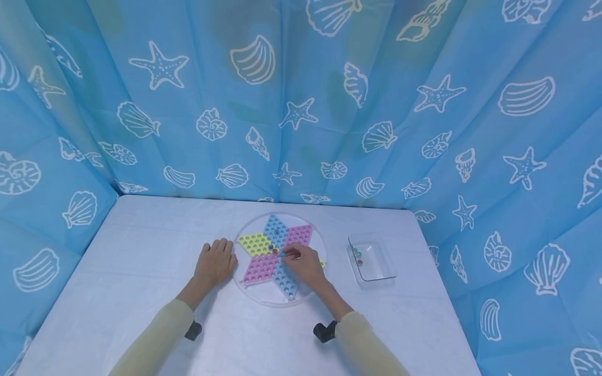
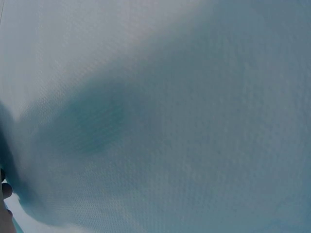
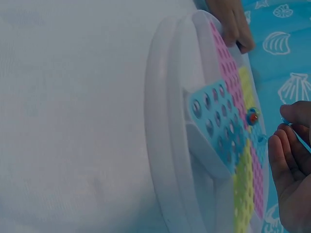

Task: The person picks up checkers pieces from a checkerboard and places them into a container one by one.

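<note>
A round Chinese checkers board (image 1: 251, 298) lies on the table, its raised star split into blue, pink and yellow points. Over the star's middle, my right hand (image 1: 303, 263) pinches a small blue marble (image 3: 285, 121) between thumb and fingertips. Just beside those fingertips, a red marble (image 1: 275, 251) and a dark blue marble (image 1: 270, 247) sit near the centre. Another dark marble (image 1: 276, 232) is in the far blue point. My left hand (image 1: 216, 262) rests at the board's left rim, fingers loosely bent and holding nothing. The left wrist view is mostly tablecloth and shadow.
Right of the board stands a clear rectangular container (image 1: 378, 261), with a red marble (image 1: 359, 262) and greenish marbles (image 1: 356, 251) at its left side. A white cloth covers the table (image 1: 141, 250). Blue shell-patterned curtains (image 1: 301, 146) hang behind it and at both sides.
</note>
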Action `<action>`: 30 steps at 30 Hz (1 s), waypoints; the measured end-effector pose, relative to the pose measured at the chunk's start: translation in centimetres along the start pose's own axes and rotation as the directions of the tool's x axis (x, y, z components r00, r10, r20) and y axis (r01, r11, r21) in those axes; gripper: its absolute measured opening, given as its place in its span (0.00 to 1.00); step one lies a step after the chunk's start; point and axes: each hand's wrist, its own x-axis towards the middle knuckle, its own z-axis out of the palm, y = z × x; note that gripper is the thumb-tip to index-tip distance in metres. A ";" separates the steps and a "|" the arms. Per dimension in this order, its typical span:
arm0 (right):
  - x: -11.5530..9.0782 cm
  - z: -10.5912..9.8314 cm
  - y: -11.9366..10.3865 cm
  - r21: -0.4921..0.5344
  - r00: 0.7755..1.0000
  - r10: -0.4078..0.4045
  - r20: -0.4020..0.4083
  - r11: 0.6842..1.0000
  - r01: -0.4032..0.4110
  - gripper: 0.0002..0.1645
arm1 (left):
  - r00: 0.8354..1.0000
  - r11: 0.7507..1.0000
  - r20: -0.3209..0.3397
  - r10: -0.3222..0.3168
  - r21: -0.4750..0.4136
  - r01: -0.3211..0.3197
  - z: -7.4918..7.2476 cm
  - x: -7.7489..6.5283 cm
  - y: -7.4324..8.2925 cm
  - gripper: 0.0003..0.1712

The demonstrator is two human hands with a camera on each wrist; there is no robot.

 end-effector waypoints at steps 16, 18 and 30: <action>-0.3 -6.4 0.9 -0.069 0.988 0.128 -0.084 0.989 -0.134 0.12 | 1.000 1.000 -0.010 0.002 -0.005 -0.002 0.2 0.1 0.0 0.22; -0.4 -7.2 1.2 -0.078 0.984 0.146 -0.099 0.985 -0.154 0.11 | 1.000 1.000 -0.011 0.001 -0.008 -0.001 0.2 0.0 0.0 0.22; -1.8 -11.8 3.7 -0.104 0.982 0.146 -0.116 0.982 -0.158 0.12 | 1.000 1.000 0.005 -0.009 -0.013 0.009 -0.1 -0.1 0.3 0.21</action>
